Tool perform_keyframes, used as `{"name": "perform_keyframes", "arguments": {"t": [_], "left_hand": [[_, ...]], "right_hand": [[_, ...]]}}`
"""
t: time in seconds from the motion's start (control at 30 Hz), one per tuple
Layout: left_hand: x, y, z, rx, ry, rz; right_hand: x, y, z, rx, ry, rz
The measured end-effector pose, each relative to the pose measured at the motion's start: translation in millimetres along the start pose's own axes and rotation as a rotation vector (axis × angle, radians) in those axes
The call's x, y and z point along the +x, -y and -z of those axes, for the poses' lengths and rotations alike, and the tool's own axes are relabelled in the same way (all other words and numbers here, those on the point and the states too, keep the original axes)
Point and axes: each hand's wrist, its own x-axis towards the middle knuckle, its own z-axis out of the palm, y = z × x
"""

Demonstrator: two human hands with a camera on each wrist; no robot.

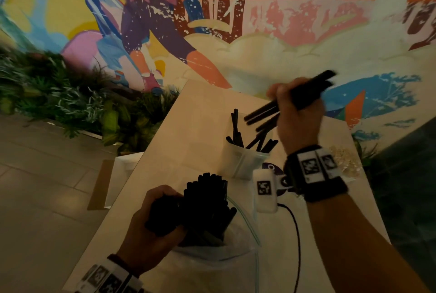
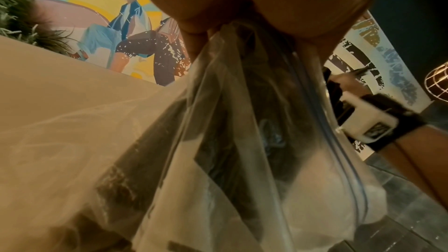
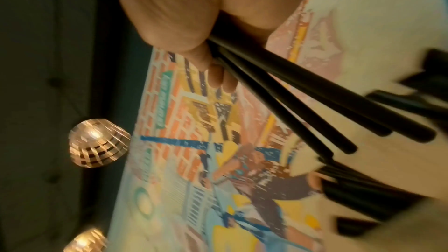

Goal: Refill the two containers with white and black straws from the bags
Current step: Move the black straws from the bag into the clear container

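Observation:
A clear plastic container point(image 1: 245, 163) stands mid-table with several black straws point(image 1: 236, 132) leaning in it. Above it my right hand point(image 1: 298, 113) grips a small bunch of black straws point(image 1: 262, 109), tilted with their lower ends pointing down-left toward the container; the same bunch of black straws point(image 3: 303, 106) runs out from the fingers point(image 3: 218, 76) in the right wrist view. Near the front edge my left hand point(image 1: 153, 226) grips a clear zip bag point(image 1: 212, 259) packed with black straws point(image 1: 207, 203), held upright. The bag point(image 2: 242, 160) fills the left wrist view. No white straws show.
The pale table point(image 1: 188, 132) runs from front to a mural wall. A white tagged device point(image 1: 264, 190) with a black cable point(image 1: 296, 233) lies right of the bag. A purple round object point(image 1: 271, 167) sits behind it. Plants point(image 1: 59, 99) and floor lie to the left.

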Motion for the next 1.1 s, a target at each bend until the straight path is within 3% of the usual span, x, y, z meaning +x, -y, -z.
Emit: {"name": "perform_keyframes", "arguments": {"t": [0.07, 0.13, 0.23, 0.4, 0.57, 0.7, 0.77, 0.87, 0.97, 1.1], "left_hand": [[0.4, -0.2, 0.4, 0.024, -0.005, -0.004], [0.3, 0.5, 1.7, 0.03, -0.008, -0.002], [0.1, 3.2, 3.6, 0.041, -0.019, 0.001], [2.5, 5.4, 4.0, 0.053, -0.022, 0.009], [3.2, 8.3, 4.5, 0.039, -0.013, 0.012], [1.4, 10.5, 7.1, 0.028, -0.018, 0.036], [1.4, 11.2, 7.4, 0.036, -0.02, 0.031], [1.6, 14.2, 7.9, 0.043, -0.015, 0.017], [2.6, 14.1, 8.3, 0.032, -0.009, 0.034], [3.7, 15.7, 8.1, 0.06, 0.007, 0.027]], "right_hand": [[-2.5, -26.4, -3.7, -0.362, 0.04, -0.154], [-10.3, -43.8, -1.2, -0.665, 0.116, -0.211], [-17.7, -56.0, 3.9, -0.803, 0.15, -0.123], [-15.4, -73.9, 14.0, -1.061, 0.31, -0.318], [-21.5, -75.5, 24.4, -0.901, 0.169, -0.207], [-39.6, -54.4, 27.2, -0.694, 0.01, -0.104], [-58.1, -35.3, 29.6, -0.562, -0.002, -0.103], [-87.9, -10.2, 41.8, -0.43, 0.21, -0.202], [-113.3, 0.3, 55.2, -0.279, 0.508, -0.424], [-138.7, -3.8, 63.5, -0.313, 0.812, -0.586]]}}
